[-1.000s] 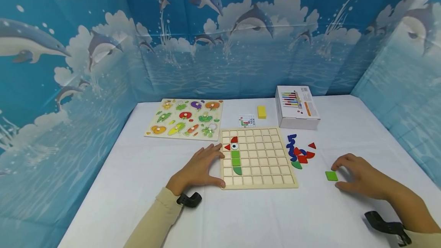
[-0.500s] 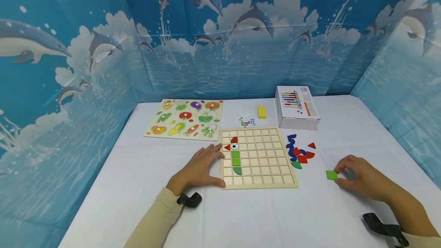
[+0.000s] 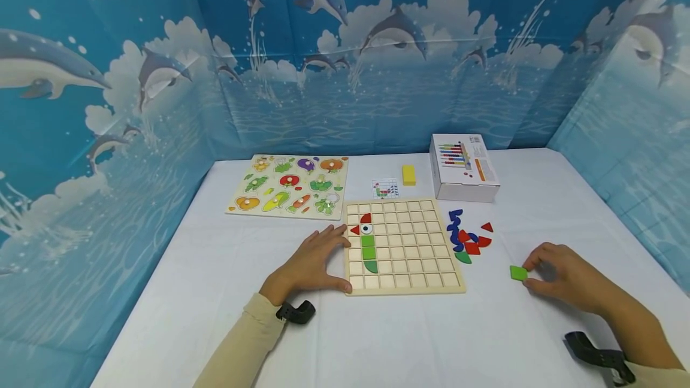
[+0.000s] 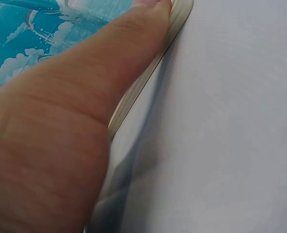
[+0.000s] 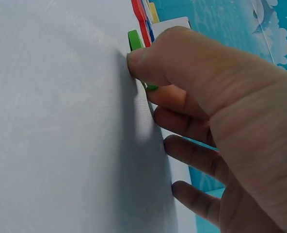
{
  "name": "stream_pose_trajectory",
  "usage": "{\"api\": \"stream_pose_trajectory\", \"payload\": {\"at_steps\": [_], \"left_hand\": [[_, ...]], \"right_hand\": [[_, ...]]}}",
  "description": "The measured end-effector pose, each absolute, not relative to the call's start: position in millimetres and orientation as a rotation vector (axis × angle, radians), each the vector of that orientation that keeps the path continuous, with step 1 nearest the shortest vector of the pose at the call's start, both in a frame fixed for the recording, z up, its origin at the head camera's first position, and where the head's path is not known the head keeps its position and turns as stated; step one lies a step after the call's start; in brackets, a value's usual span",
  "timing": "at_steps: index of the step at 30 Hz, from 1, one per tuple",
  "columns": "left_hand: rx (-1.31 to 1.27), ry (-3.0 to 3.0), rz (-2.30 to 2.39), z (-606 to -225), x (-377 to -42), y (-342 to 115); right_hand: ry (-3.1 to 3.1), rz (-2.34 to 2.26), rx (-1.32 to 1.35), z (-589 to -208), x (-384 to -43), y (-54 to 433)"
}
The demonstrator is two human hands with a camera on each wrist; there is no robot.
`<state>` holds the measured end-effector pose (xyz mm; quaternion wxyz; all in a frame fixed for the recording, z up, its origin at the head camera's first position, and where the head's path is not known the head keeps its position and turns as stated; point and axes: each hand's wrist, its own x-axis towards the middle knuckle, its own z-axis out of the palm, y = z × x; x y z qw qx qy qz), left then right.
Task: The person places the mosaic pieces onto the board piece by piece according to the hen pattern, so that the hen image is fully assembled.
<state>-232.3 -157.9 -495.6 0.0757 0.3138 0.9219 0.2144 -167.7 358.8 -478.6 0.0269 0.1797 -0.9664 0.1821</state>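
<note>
Thumb and index finger of the right hand (image 3: 566, 277) pinch a light green square (image 3: 518, 273) by its edge, well to the right of the wooden grid board (image 3: 406, 291); whether the square is clear of the white cloth (image 3: 399, 340) cannot be told. In the right wrist view, that hand's other three fingers stand apart from one another. Left hand (image 3: 312, 259) is at the board's left side with its fingers and thumb spread, the fingertips at the left edge and the thumb touching the rim at the near left corner. Within the board's left part, one column carries a red quarter-round (image 3: 366, 218), an eye tile (image 3: 366, 229), two green squares (image 3: 369, 253) and a dark green quarter-round (image 3: 371, 266), running from far to near; a red triangle (image 3: 354, 230) sits just left of the eye. Just right of the board lie blue pieces (image 3: 456, 212), red pieces (image 3: 472, 248) and a dark green piece (image 3: 463, 257). Beyond its far edge are a patterned card (image 3: 385, 188) and, farther off, a yellow block (image 3: 408, 175). A white box (image 3: 465, 166) stands past its far right corner; a vegetable puzzle (image 3: 283, 216) lies past its far left corner.
</note>
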Motion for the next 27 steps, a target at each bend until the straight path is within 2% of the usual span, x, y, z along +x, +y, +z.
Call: {"api": "stream_pose_trajectory", "payload": {"at_steps": [17,27], "left_hand": [[0.958,2.764,0.667,-490.9,-231.5,-157.7],[0.955,2.769,0.655,-493.3,-231.8,-158.1]], "right_hand": [[-2.859,0.559,0.605,-481.5,-177.9,346.7],[-2.85,0.665,0.643,-477.0,-199.9,313.1]]}}
